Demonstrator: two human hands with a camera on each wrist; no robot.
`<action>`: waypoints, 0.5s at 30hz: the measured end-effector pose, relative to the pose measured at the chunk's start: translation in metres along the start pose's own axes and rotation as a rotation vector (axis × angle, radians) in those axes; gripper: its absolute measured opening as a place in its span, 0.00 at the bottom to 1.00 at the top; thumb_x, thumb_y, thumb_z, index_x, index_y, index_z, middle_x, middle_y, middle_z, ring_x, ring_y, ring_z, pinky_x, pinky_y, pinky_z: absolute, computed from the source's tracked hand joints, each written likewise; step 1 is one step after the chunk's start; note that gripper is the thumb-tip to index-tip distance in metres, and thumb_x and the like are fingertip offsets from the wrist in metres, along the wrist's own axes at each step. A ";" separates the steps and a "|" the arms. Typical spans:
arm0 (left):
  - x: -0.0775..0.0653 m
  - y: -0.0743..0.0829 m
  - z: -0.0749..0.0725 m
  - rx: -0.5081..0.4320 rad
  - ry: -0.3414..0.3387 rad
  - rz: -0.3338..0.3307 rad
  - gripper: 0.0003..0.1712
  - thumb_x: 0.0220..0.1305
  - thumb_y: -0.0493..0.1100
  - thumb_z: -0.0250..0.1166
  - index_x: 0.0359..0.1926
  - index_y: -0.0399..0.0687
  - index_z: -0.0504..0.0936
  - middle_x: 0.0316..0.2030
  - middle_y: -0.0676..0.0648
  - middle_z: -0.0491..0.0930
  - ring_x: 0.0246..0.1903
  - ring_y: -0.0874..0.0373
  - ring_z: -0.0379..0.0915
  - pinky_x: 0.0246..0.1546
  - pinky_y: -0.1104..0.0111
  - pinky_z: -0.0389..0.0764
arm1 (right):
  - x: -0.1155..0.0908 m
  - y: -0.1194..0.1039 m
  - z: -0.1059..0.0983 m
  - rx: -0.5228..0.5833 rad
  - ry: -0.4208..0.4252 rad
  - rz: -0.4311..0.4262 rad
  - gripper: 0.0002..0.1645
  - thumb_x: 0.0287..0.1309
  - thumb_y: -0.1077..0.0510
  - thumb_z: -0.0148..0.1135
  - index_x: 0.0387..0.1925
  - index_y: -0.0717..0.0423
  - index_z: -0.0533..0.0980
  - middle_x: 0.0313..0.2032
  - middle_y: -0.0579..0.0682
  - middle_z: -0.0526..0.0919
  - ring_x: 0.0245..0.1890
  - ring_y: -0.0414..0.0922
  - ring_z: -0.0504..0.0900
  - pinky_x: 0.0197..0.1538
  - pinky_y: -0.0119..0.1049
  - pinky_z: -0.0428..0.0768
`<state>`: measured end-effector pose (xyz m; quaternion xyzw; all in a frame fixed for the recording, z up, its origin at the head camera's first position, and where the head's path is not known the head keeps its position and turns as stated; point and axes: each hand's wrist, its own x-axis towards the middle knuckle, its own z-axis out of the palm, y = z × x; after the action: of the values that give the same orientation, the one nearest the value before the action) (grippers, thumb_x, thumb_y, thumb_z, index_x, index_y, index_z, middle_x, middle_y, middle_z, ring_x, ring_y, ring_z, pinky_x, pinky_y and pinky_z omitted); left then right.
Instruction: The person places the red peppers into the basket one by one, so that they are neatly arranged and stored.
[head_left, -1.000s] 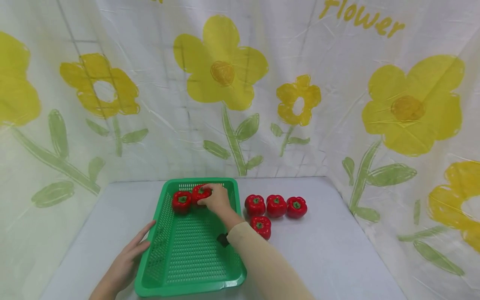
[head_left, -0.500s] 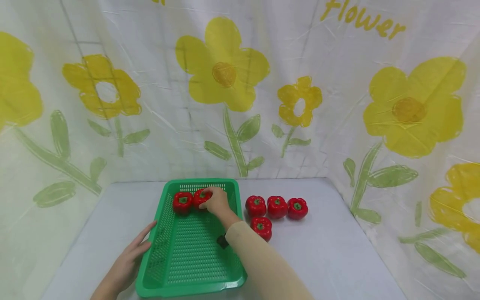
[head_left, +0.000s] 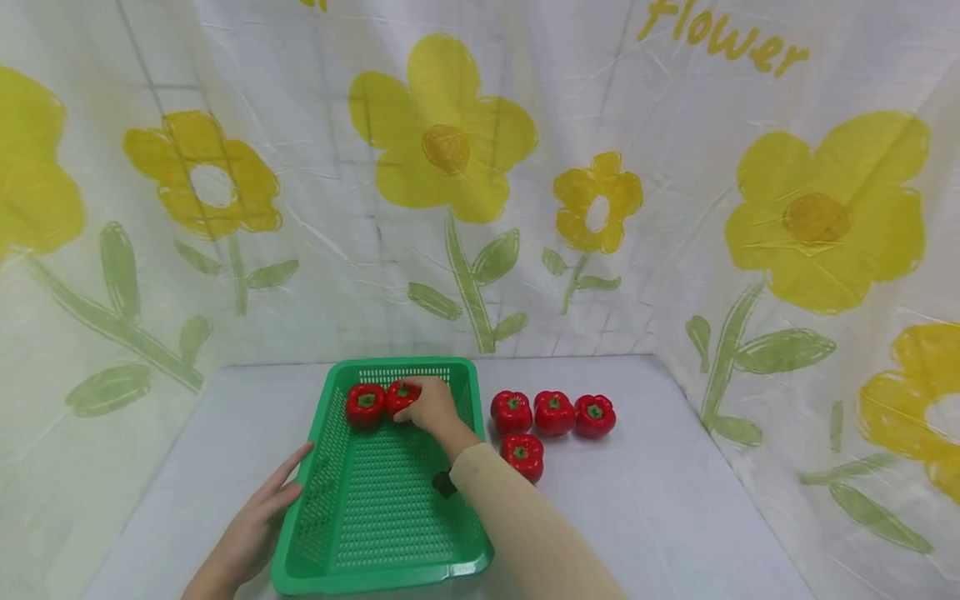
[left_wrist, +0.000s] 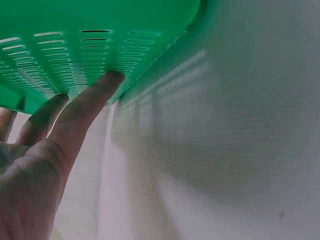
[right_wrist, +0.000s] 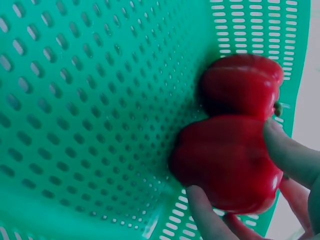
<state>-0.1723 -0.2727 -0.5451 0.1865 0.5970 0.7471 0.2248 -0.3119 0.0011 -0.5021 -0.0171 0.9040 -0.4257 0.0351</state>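
A green perforated plastic basket (head_left: 397, 576) stands on the table. Two red bell peppers sit side by side at its far end: the left bell pepper (head_left: 365, 406) is untouched, and my right hand (head_left: 433, 410) holds the other bell pepper (head_left: 401, 398). In the right wrist view, thumb and fingers curve around the held bell pepper (right_wrist: 225, 162), which touches its neighbour (right_wrist: 241, 84). My left hand (head_left: 251, 532) rests against the basket's left side with fingers extended. In the left wrist view its fingertips (left_wrist: 114, 77) touch the slotted wall (left_wrist: 95, 35).
Several more red bell peppers lie right of the basket: three in a row, including the middle one (head_left: 554, 414), and one pepper (head_left: 522, 457) nearer, partly behind my right sleeve (head_left: 536, 525). A flower-printed curtain (head_left: 525, 308) hangs behind the white table (head_left: 660, 517).
Over the last second my right hand and its bell pepper have shifted slightly nearer within the basket, beside the other pepper. The left hand has stayed against the basket's side.
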 end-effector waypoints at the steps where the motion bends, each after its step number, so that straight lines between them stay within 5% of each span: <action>1: 0.000 0.000 0.000 -0.003 -0.003 0.001 0.33 0.84 0.45 0.32 0.81 0.56 0.30 0.66 0.56 0.76 0.59 0.53 0.79 0.56 0.61 0.83 | 0.000 0.000 0.000 0.002 -0.001 0.000 0.39 0.42 0.61 0.84 0.60 0.43 0.82 0.59 0.49 0.82 0.61 0.49 0.77 0.52 0.39 0.85; 7: 0.000 0.001 -0.001 -0.008 -0.015 -0.004 0.33 0.84 0.45 0.31 0.81 0.56 0.29 0.65 0.57 0.77 0.59 0.53 0.78 0.56 0.61 0.83 | -0.001 -0.003 -0.003 0.016 0.003 0.010 0.43 0.44 0.63 0.82 0.65 0.41 0.78 0.64 0.50 0.78 0.65 0.51 0.74 0.53 0.40 0.85; 15: 0.000 0.002 0.002 -0.029 -0.012 -0.006 0.33 0.84 0.45 0.31 0.81 0.54 0.28 0.65 0.61 0.76 0.61 0.56 0.76 0.58 0.63 0.81 | -0.002 0.000 -0.004 0.038 0.018 0.024 0.42 0.44 0.66 0.81 0.63 0.42 0.80 0.60 0.53 0.80 0.59 0.51 0.76 0.47 0.38 0.86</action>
<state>-0.1712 -0.2711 -0.5428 0.1859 0.5854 0.7538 0.2335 -0.3103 0.0039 -0.4998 -0.0015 0.8961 -0.4426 0.0324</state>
